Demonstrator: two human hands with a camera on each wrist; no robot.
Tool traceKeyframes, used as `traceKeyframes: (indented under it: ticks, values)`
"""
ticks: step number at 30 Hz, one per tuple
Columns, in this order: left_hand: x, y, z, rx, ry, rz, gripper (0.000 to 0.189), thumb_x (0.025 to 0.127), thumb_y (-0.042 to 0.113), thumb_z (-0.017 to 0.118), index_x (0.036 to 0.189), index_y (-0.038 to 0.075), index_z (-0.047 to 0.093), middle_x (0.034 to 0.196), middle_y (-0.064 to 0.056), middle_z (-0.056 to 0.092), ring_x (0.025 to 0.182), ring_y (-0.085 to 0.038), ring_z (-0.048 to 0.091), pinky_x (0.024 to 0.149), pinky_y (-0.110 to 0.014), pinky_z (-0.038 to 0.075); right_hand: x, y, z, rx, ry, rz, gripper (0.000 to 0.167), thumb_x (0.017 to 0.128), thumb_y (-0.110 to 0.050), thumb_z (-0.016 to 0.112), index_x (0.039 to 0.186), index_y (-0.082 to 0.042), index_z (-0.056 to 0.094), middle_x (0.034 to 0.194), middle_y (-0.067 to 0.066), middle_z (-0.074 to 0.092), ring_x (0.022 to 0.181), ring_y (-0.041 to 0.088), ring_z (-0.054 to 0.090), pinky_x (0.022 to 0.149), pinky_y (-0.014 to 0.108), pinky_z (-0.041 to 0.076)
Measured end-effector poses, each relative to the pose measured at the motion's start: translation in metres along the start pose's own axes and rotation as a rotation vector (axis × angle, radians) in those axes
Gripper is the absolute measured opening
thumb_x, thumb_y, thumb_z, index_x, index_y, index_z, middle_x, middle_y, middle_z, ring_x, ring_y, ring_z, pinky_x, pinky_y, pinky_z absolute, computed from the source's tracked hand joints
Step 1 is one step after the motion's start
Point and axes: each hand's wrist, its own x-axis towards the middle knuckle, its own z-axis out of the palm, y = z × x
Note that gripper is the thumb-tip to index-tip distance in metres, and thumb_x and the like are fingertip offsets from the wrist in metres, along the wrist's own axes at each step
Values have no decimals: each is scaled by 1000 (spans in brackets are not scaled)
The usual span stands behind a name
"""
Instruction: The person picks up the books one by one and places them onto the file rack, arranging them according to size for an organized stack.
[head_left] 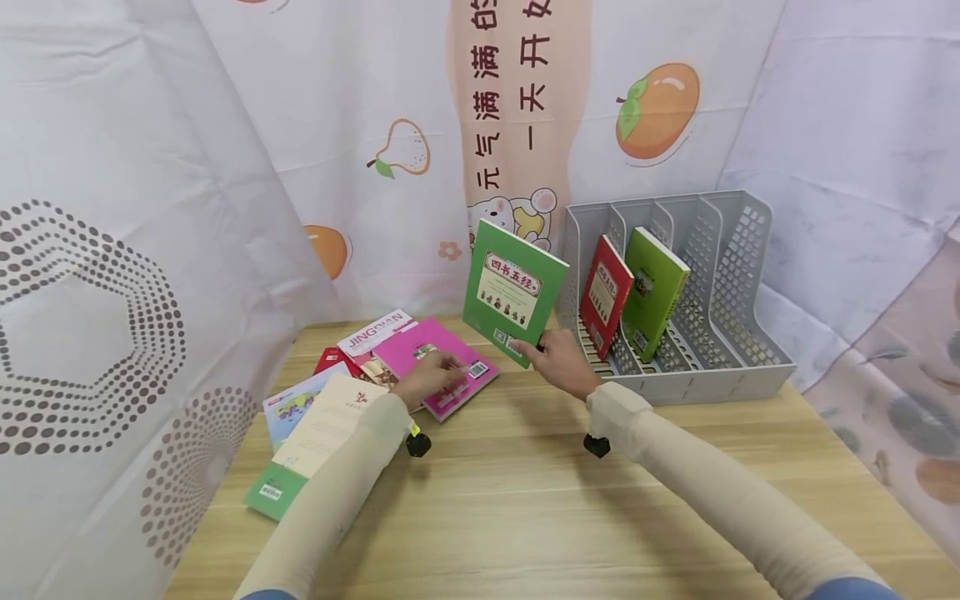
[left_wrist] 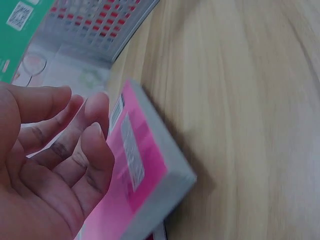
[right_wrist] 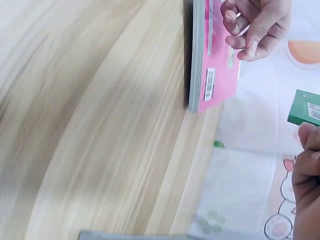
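Note:
My right hand (head_left: 558, 360) pinches a green book (head_left: 514, 287) by its lower right corner, holding it tilted above the table. Its cover bears a pale panel with Chinese characters and small figures. In the right wrist view only a corner of the green book (right_wrist: 306, 107) shows above the right hand (right_wrist: 307, 175). My left hand (head_left: 431, 379) hovers over a pink book (head_left: 408, 350) with nothing in it; its fingers are loosely bent, as the left wrist view shows for the left hand (left_wrist: 55, 150). The thick pink book (left_wrist: 120, 195) lies flat beneath.
A grey file rack (head_left: 705, 383) stands at the right, with a red book (head_left: 606, 296) and a lime-green book (head_left: 651, 292) upright in its left slots. On the left lie more books, including a cream one (head_left: 330, 421) over a green one (head_left: 273, 490). A printed curtain hangs behind.

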Motion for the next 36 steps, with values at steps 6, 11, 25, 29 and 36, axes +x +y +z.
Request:
traceKeyframes:
  ticks: [6,11,25,29,36]
  values:
    - [6,10,15,67,-30,42,26,106,23,61,117,0,66,101,-17,71,78,-23,69,69,-34,58,-4,11,-10,1,89,-46,48,104,-34,65,143,-6,60,124,16,71,93,23,72,72,43,58]
    - [11,15,29,61,-62,78,29,105,23,62,117,-3,68,106,-29,69,87,-39,70,75,-45,59,-9,17,-17,-8,136,-58,46,103,-33,65,142,-8,61,123,15,72,94,24,73,72,44,58]
    - [23,29,73,5,-161,138,29,106,25,60,111,-2,69,95,-14,71,87,-38,69,80,-53,57,-19,33,-41,-59,338,-106,39,103,-28,67,130,0,69,113,19,74,92,31,75,71,49,59]
    - [28,32,88,34,-171,156,35,107,27,59,114,-6,69,91,-25,70,75,-30,68,71,-46,58,-22,38,-50,-46,351,-56,39,103,-32,65,126,-2,71,101,15,77,78,26,73,65,43,56]
    - [32,33,109,38,-194,164,35,107,30,58,108,-3,71,85,-24,68,65,-16,61,63,-33,54,-29,47,-63,-60,391,-16,39,103,-36,64,124,-4,73,80,12,75,62,20,60,61,37,48]
